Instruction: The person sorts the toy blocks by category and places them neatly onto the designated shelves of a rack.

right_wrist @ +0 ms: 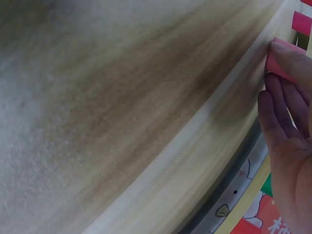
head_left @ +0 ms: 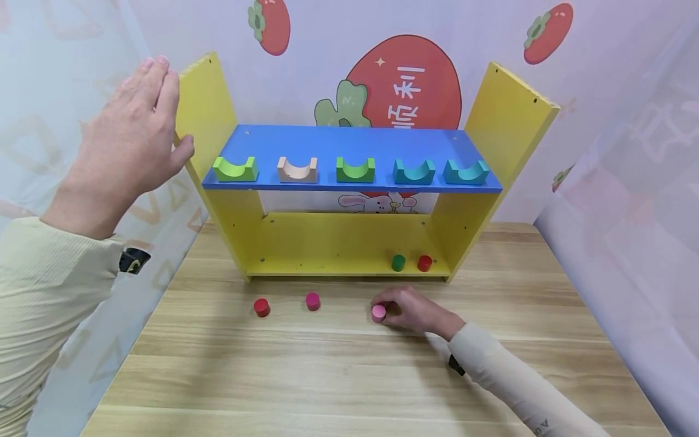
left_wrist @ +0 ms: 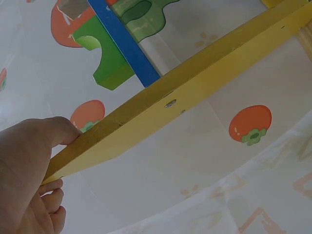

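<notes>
At the left, my left hand grips the yellow side panel of a small yellow-and-blue shelf. In the left wrist view the thumb lies on one face of the panel and the fingers on the other. Down on the wooden table, my right hand pinches a light pink cylinder block between thumb and fingers, also seen in the right wrist view. To its left stand a magenta cylinder block and a red cylinder block.
Several cradle-shaped blocks, such as a light green one, line the blue shelf board. A green cylinder and another red cylinder stand on the yellow bottom board. A patterned cloth backdrop surrounds the wooden table.
</notes>
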`<state>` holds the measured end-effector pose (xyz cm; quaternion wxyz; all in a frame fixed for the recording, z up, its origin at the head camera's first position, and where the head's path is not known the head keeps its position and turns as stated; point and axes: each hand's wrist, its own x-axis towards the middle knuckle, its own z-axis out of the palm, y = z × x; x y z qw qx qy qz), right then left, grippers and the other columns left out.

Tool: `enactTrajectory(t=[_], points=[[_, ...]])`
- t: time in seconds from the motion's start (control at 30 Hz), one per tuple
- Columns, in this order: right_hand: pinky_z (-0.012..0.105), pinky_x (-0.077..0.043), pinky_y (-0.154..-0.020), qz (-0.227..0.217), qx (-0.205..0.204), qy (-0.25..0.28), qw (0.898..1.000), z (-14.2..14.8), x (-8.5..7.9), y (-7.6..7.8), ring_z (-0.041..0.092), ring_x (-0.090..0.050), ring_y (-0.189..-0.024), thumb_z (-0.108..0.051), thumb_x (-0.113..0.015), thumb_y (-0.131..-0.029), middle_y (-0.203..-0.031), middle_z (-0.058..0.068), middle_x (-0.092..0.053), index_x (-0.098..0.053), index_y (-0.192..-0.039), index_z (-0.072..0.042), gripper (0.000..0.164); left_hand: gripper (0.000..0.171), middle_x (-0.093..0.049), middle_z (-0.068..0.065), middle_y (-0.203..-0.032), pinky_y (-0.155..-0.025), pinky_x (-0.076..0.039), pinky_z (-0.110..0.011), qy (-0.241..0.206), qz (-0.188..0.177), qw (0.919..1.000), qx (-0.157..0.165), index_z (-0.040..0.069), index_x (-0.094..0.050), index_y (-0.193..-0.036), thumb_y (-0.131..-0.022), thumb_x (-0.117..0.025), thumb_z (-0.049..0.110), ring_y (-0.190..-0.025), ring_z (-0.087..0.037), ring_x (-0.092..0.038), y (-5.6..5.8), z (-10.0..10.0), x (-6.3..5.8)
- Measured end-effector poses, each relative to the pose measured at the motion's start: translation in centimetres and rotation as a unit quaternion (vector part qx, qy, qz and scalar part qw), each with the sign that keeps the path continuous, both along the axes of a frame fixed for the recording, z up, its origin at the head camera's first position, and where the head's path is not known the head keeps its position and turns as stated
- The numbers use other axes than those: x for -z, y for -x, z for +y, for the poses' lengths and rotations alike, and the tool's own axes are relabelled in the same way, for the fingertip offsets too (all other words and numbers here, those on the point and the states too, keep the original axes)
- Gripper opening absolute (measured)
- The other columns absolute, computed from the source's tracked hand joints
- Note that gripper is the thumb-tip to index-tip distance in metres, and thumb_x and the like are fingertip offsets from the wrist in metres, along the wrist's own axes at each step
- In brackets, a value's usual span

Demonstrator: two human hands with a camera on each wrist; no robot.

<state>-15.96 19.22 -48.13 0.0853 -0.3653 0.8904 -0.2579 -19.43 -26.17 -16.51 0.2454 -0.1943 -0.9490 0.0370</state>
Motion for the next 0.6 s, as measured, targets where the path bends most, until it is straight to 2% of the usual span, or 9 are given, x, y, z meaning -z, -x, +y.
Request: enactTrajectory(t=[0.3,0.47,0.6], points=[[0.032,-0.062,-0.096,-0.023,0.003,-0.004,1.000,-0.2,-0.4,0.3,0.008,-0.066,-0.101,-0.018,-0.083,-0.092,-0.115,-0.005,-0.077,-0.076,-0.124,-0.013,0.033,0.084,-0.015,-0.038,-0.170,-0.137,-0.009,-0.052,-0.002,0.000,1.0000,0.001,-0.018,-0.012,-0.160,-0.098,-0.058,0.015,-0.162,-0.050,-0.014,0.0,0.1,0.0],[0.036,-0.065,-0.092,-0.029,-0.009,0.013,0.999,-0.4,-1.6,0.8,0.012,-0.069,-0.098,-0.016,-0.082,-0.092,-0.112,0.000,-0.078,-0.076,-0.124,-0.007,0.033,0.085,-0.015,-0.038,-0.170,-0.137,-0.009,-0.051,-0.001,0.002,1.0000,0.001,-0.018,-0.011,-0.160,-0.098,-0.058,0.015,-0.162,-0.050,-0.014,0.0,0.1,0.0],[0.039,-0.065,-0.097,-0.043,0.000,0.012,0.999,-0.7,-3.0,1.3,0.014,-0.070,-0.103,-0.015,-0.083,-0.091,-0.117,0.001,-0.078,-0.076,-0.125,-0.007,0.036,0.085,-0.017,-0.039,-0.169,-0.137,-0.010,-0.051,0.003,0.006,1.0000,0.002,-0.018,-0.012,-0.160,-0.097,-0.059,0.015,-0.162,-0.050,-0.016,0.0,0.0,0.1]])
